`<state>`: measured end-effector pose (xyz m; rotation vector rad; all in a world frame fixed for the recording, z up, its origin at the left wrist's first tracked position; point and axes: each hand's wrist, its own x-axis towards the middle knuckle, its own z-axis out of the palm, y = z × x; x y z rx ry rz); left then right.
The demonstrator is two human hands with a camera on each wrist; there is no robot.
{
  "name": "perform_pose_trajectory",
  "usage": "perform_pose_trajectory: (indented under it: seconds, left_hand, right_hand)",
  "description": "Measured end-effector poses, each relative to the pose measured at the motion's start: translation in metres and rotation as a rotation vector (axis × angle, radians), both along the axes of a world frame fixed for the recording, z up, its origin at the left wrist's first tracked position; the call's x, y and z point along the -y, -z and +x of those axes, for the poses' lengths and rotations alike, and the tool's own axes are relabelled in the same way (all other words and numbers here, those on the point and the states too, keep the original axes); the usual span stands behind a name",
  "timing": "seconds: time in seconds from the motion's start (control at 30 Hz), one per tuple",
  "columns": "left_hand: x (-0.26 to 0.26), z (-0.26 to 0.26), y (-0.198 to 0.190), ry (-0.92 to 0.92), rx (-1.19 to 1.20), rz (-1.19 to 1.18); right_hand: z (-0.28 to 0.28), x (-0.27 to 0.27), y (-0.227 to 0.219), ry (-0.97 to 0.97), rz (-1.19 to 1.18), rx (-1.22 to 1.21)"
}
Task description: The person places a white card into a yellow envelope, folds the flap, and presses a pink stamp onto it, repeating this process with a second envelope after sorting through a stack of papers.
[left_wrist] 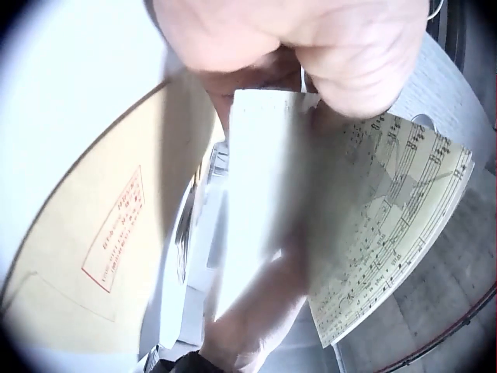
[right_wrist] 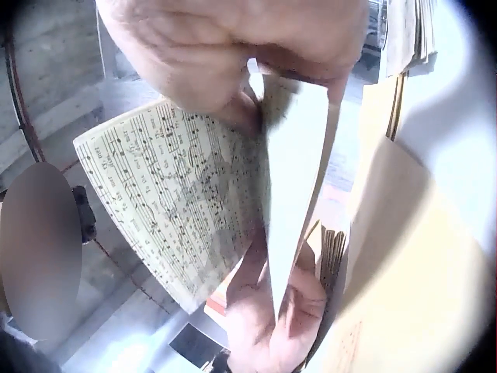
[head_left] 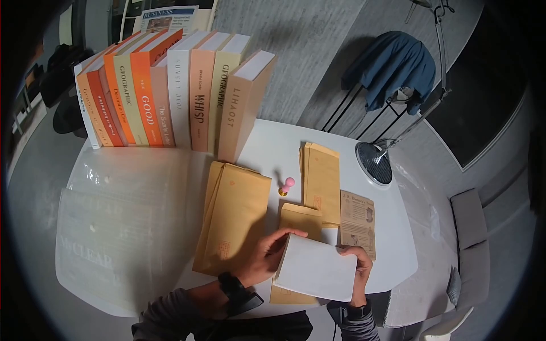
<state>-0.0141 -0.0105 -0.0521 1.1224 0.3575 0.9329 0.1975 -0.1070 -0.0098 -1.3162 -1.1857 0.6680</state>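
Observation:
Both hands hold a small stack of paper (head_left: 315,267) over the near part of the table, its plain white side showing in the head view. My left hand (head_left: 264,257) grips its left edge, and my right hand (head_left: 360,271) grips the right edge. Printed music notes cover the stack's other face, seen as music paper (left_wrist: 388,210) in the left wrist view and as music paper (right_wrist: 186,186) in the right wrist view. Beneath the stack lies a brown envelope (head_left: 300,213), partly hidden by the paper.
More brown envelopes (head_left: 242,210) lie left of the hands, others (head_left: 323,176) farther back. A pink-handled stamp (head_left: 289,184) stands between them. Newsprint paper (head_left: 359,219) lies right. A row of books (head_left: 196,91) and clear plastic sheeting (head_left: 122,227) occupy the left; a lamp base (head_left: 373,163) stands back right.

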Motion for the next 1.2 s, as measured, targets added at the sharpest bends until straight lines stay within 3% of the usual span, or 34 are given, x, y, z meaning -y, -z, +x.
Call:
perform_pose_trajectory:
  seconds: [0.03,0.13,0.23,0.33,0.5,0.57,0.7,0.8,0.87,0.93,0.97,1.07,1.2]
  left_hand:
    - [-0.001,-0.003,-0.003,-0.002,-0.053,-0.001]
    - [-0.001,-0.004,-0.004,0.151,0.157,-0.437]
    - [-0.001,0.007,0.004,0.107,0.323,-0.631]
    - [-0.001,0.009,0.008,0.047,0.097,-0.39]
    - [-0.003,0.003,0.027,-0.043,-0.292,-0.243]
    - [-0.003,0.004,0.032,-0.102,-0.33,-0.182]
    - [-0.001,0.01,0.026,-0.309,-0.204,-0.139]
    - [-0.001,0.009,0.015,-0.319,-0.218,-0.154]
    - [0.004,0.012,-0.005,-0.298,-0.169,-0.233]
    - [0.009,0.009,-0.032,-0.288,-0.316,-0.206]
    - [0.009,0.009,-0.039,-0.283,-0.391,-0.191]
    - [0.007,0.012,-0.009,-0.283,-0.197,-0.282]
    - [0.01,0.014,-0.016,-0.271,-0.093,-0.386]
  right_hand:
    - [0.003,-0.004,0.0,-0.019,-0.013,0.013]
    - [0.014,-0.018,-0.003,-0.039,-0.082,-0.05]
    - [0.024,-0.036,-0.003,-0.101,-0.043,-0.022]
    - [0.019,-0.05,-0.008,-0.184,-0.037,0.031]
    - [0.025,-0.065,0.021,-0.23,-0.061,-0.007]
    - [0.022,-0.065,0.019,-0.227,-0.136,-0.254]
    - [0.019,-0.069,0.006,-0.295,-0.16,-0.637]
    - [0.018,-0.067,0.015,-0.274,-0.147,-0.672]
    - [0.019,-0.067,0.019,-0.334,-0.248,-0.482]
    - [0.02,-0.067,0.024,-0.471,-0.329,-0.259]
    - [0.019,-0.067,0.029,-0.472,-0.35,-0.312]
    - [0.011,-0.066,0.012,-0.509,-0.293,-0.317]
    - [0.016,-0.066,0.011,-0.611,-0.38,-0.368]
